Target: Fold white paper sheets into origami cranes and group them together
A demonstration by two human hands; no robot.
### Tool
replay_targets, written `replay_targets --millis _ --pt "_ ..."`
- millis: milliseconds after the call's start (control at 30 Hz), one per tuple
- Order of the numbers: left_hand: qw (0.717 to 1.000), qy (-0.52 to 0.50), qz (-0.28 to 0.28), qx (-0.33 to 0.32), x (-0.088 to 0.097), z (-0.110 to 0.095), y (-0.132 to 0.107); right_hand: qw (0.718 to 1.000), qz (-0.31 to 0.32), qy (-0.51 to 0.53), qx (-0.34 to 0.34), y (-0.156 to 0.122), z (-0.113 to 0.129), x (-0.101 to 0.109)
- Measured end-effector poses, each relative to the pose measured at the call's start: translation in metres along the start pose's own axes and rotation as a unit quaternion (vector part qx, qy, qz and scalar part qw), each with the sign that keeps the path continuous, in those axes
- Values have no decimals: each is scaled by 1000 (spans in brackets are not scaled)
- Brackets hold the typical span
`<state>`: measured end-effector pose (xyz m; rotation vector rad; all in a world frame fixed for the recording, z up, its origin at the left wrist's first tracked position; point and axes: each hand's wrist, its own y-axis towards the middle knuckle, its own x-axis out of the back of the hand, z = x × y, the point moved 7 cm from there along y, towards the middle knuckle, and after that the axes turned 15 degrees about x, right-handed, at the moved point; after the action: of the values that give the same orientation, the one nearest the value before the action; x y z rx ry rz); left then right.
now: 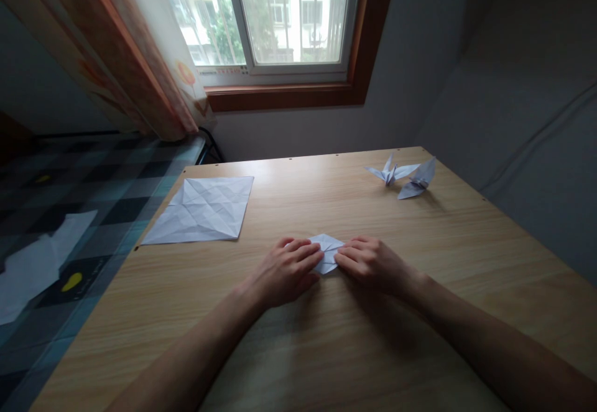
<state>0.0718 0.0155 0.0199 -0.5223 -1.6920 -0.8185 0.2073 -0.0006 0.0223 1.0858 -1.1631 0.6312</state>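
Observation:
A small folded piece of white paper (328, 252) lies on the wooden table (298, 350) between my hands, with creases and layered flaps showing. My left hand (291, 272) covers its left side, fingers together and closed on that edge. From the other side, my right hand (370, 264) has its curled fingers on the paper's right edge. The paper's outer ends are hidden under both hands.
A creased white square sheet (209, 206) lies at the table's back left. Two folded paper cranes, one (389, 172) beside the other (418, 180), stand at the back right. Left of the table, loose white paper (41, 259) rests on a checked bed cover (116, 178).

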Motion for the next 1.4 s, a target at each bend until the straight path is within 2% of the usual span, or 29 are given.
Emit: replay_targets --millis 167,333,433,667,767,933,1100,1167,1300,1400 --pt "1000 -25 -4 16 1 4 0 998 -44 -44 -9 1 2 2" --pt "994 -70 -76 38 6 10 -1 992 -113 -27 -56 -2 -1 4" --pt "988 -100 -95 65 8 16 -1 989 -128 -12 -78 -2 -4 3" --pt "984 -129 -97 79 12 16 -1 991 -97 -83 -44 9 2 9" --pt "983 -132 -98 87 16 16 0 991 -98 -77 -53 9 1 8" --pt "981 -136 -70 116 16 17 1 990 -85 -16 -114 4 -9 -2" --pt "971 -126 -2 204 2 29 5 973 -3 26 -231 1 -23 -20" --pt "972 -100 -6 215 0 32 7 966 18 13 -259 1 -27 -22" --pt "975 -78 -38 203 3 33 10 959 16 -18 -281 4 -32 -17" --pt "977 -61 -17 204 0 33 12 955 28 -36 -293 5 -35 -15"
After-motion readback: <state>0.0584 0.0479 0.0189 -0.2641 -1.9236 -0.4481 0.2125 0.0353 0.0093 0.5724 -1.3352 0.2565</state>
